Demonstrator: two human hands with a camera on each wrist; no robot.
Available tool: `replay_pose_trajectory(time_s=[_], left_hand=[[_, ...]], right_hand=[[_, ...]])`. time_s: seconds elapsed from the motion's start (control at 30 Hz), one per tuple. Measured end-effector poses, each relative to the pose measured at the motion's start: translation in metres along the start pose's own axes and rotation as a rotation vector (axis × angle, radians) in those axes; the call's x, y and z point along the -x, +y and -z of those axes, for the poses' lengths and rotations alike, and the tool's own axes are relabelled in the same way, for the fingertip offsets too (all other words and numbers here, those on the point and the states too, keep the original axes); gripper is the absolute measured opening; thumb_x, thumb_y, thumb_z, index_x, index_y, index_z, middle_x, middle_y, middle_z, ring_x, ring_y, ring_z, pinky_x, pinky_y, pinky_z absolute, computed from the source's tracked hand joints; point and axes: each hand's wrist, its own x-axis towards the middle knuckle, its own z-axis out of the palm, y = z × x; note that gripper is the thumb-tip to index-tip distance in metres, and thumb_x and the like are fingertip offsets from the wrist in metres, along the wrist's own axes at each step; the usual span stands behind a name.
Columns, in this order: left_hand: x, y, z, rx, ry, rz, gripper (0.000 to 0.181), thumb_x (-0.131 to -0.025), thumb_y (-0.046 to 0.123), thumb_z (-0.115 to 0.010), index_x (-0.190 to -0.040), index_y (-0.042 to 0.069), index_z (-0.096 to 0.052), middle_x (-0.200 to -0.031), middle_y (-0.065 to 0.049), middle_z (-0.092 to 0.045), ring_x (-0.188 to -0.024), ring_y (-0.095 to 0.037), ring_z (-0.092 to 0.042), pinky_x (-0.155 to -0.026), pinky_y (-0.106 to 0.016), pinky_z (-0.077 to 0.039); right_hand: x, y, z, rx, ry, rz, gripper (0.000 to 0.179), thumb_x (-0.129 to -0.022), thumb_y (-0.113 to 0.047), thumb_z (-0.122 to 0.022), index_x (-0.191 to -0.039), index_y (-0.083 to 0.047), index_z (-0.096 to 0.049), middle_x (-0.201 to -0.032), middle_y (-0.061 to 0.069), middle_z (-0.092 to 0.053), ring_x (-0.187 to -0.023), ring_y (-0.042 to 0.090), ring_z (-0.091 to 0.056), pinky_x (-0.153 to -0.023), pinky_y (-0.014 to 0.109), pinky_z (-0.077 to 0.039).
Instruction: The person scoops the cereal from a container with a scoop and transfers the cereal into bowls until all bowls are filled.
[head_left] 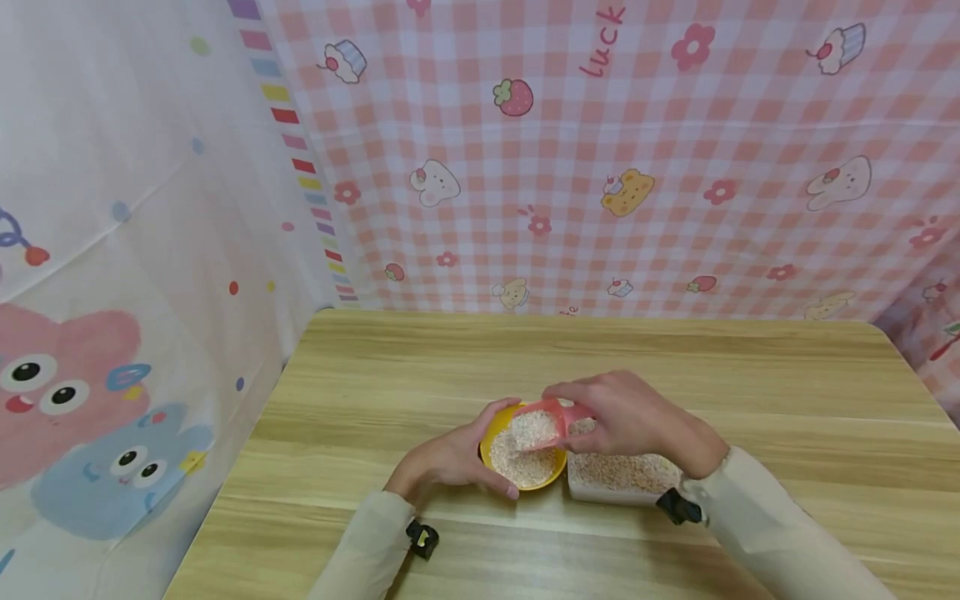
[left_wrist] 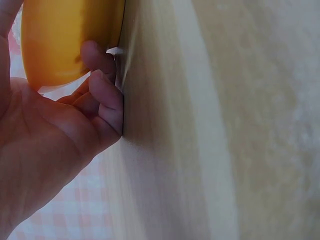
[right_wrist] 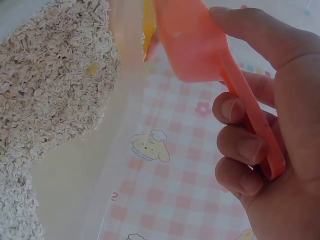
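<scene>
A yellow bowl (head_left: pixel 492 427) with pale oat flakes (head_left: pixel 521 472) in it stands near the middle of the table. My left hand (head_left: pixel 452 457) holds its left side, thumb toward the near edge; in the left wrist view some fingers curl low beside the bowl wall (left_wrist: pixel 57 45). Over the bowl, my right hand (head_left: pixel 626 417) grips the handle of a pinkish-red scoop (right_wrist: pixel 192 40). Oats fill the scoop, and its mouth is tilted down toward the bowl. Below the right hand, a clear plastic container (head_left: pixel 611 497) of oats (right_wrist: pixel 55 75) stands just right of the bowl.
The wood-grain table (head_left: pixel 420 358) backs onto a pink checked cloth (head_left: pixel 480 225) with cartoon prints. A white patterned curtain (head_left: pixel 165 250) hangs on the left. Black wrist straps (head_left: pixel 422 539) sit on both sleeves.
</scene>
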Motion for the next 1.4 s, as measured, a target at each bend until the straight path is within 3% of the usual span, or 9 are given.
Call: replay_pose_trajectory(time_s=[0.47,0.67,0.93,1.13,1.4], left_hand=[[0.000,0.001,0.000,0.005,0.003,0.015,0.118,-0.069,0.031,-0.092,-0.156,0.039,-0.013,-0.159,-0.007,-0.031,-0.142,-0.028,-0.033,-0.117,-0.054,-0.022],[-0.001,0.001,0.000,0.013,0.005,0.010,0.117,-0.070,0.027,-0.092,-0.156,0.037,-0.013,-0.159,-0.003,-0.030,-0.143,-0.026,-0.032,-0.118,-0.053,-0.022],[-0.001,0.000,0.000,0.010,0.000,-0.003,0.115,-0.071,0.028,-0.091,-0.155,0.038,-0.014,-0.159,-0.001,-0.031,-0.143,-0.026,-0.031,-0.118,-0.053,-0.021],[0.000,0.000,0.000,0.005,0.002,0.002,0.114,-0.070,0.029,-0.092,-0.154,0.042,-0.015,-0.159,-0.001,-0.031,-0.142,-0.026,-0.033,-0.117,-0.053,-0.022],[0.000,0.000,0.000,-0.028,0.011,0.000,0.116,-0.069,0.031,-0.092,-0.154,0.042,-0.014,-0.158,-0.002,-0.032,-0.141,-0.026,-0.035,-0.116,-0.053,-0.025]], right_hand=[[0.001,-0.005,0.000,0.168,0.052,0.047,0.054,-0.082,-0.040,-0.079,-0.125,-0.011,-0.066,-0.107,0.007,-0.074,-0.065,0.008,-0.060,-0.065,0.034,-0.055],[0.001,-0.008,0.001,0.228,0.071,0.056,0.051,-0.081,-0.038,-0.079,-0.123,-0.012,-0.067,-0.099,0.005,-0.074,-0.054,0.004,-0.045,-0.055,0.026,-0.047],[0.003,-0.009,0.005,0.299,0.119,0.083,0.057,-0.085,-0.058,-0.070,-0.119,-0.012,-0.069,-0.084,0.000,-0.070,-0.050,0.003,-0.036,-0.047,0.019,-0.035],[0.004,-0.012,0.009,0.352,0.109,0.080,0.053,-0.082,-0.052,-0.076,-0.118,-0.014,-0.070,-0.078,-0.003,-0.066,-0.048,0.004,-0.033,-0.044,0.018,-0.029],[0.009,-0.010,0.012,0.362,0.097,0.059,0.052,-0.076,-0.040,-0.084,-0.118,-0.013,-0.069,-0.080,-0.001,-0.067,-0.050,0.005,-0.037,-0.046,0.019,-0.034]])
